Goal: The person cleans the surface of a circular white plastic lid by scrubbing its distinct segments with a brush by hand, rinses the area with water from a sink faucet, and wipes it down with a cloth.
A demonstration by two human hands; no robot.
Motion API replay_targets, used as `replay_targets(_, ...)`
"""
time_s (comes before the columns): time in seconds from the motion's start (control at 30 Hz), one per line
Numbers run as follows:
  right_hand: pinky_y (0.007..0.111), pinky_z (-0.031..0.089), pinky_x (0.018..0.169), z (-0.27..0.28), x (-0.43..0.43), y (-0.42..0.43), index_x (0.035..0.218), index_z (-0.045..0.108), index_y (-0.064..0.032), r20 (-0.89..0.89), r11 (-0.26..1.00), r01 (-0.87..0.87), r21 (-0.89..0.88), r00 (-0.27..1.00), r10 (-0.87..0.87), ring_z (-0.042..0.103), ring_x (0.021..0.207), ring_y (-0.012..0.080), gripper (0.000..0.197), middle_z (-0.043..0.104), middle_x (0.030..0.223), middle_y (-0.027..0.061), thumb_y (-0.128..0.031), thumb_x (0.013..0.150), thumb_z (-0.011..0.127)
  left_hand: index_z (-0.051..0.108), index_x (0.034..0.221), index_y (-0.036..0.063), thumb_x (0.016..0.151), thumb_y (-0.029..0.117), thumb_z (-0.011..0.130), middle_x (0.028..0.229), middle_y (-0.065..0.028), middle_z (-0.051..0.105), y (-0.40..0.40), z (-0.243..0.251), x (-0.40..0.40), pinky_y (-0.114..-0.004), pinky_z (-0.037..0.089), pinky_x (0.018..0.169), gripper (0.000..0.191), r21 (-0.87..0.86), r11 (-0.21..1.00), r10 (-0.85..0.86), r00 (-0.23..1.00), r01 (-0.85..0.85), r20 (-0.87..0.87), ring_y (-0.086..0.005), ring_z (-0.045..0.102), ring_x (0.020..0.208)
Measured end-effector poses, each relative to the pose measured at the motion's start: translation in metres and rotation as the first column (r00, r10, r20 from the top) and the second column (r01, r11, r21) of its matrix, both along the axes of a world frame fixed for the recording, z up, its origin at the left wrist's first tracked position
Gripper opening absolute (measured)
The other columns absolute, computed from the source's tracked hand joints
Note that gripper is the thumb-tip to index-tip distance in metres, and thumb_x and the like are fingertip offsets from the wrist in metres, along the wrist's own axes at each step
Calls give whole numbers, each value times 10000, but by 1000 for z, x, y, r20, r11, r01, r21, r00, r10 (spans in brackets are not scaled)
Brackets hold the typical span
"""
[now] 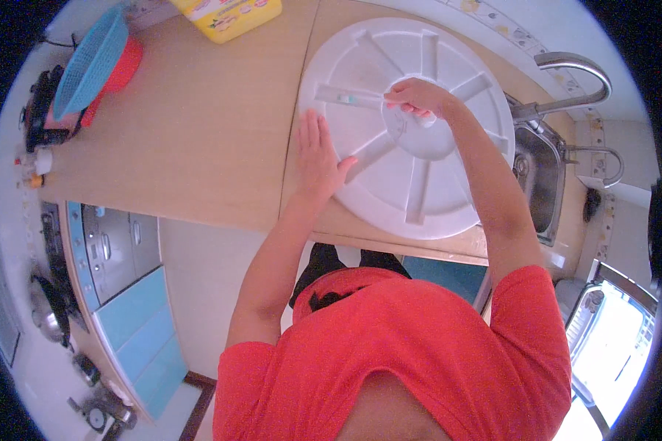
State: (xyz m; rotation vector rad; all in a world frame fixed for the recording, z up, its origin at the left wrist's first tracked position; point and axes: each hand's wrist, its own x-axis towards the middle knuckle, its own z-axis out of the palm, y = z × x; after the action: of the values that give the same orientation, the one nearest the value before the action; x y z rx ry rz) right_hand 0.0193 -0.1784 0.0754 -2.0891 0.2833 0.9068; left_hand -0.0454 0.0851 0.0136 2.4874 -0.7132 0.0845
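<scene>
A large round white plastic disc with raised ribs (364,187), like the underside of a turntable or lid, lies on the wooden countertop. Flat at its left edge rests my left hand (321,157), fingers spread and thumb over the rim. My right hand (419,99) is above the disc's central hub, its fingers curled with the tips pinched together; whether something small is between them is hard to tell. A small pale green and white item (345,99) sits in one of the grooves, left of my right hand.
At the right is a steel sink (546,187) with a curved faucet (576,102). A yellow package (226,16) lies at the back. Blue (91,66) and red baskets (124,66) stand at the far left. The counter's front edge runs close to my body.
</scene>
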Motion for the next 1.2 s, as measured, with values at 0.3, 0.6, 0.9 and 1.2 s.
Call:
replay_targets(0.3,209,259,426,10,-5,12,1148,616,-215,160,973,28,228,985,-66,345,525,44,283,479,651,-42,-221,886,510,183,1335,-120,707,272,713,1426,-303,116,-2,19,2,-490,126,1086,911,8,1000,-26,996,27,-81,-433,115,1334)
replay_targets(0.6,282,433,649,-19,14,-5,1104,640,-158,267,931,-331,155,921,283,534,684,129,303,629,770,41,-94,833,521,142,1358,-103,727,350,682,1429,-301,109,-1,23,5,-483,126,1088,947,128,991,-17,988,37,-153,-449,106,1330)
replay_targets(0.9,336,461,730,-19,35,-4,1035,657,-123,269,863,-504,12,833,483,620,836,259,241,663,927,103,-97,822,547,152,1362,-94,750,431,637,1432,-298,114,-6,17,5,-506,127,1081,941,199,980,9,990,20,-142,-462,112,1324)
replay_targets(1.2,388,451,727,-19,55,27,1017,669,-180,358,797,-574,-189,715,600,588,840,287,283,629,902,114,-78,797,522,172,1354,-92,744,480,632,1430,-309,101,-5,16,9,-510,126,1081,955,236,970,-26,993,53,-116,-477,107,1318)
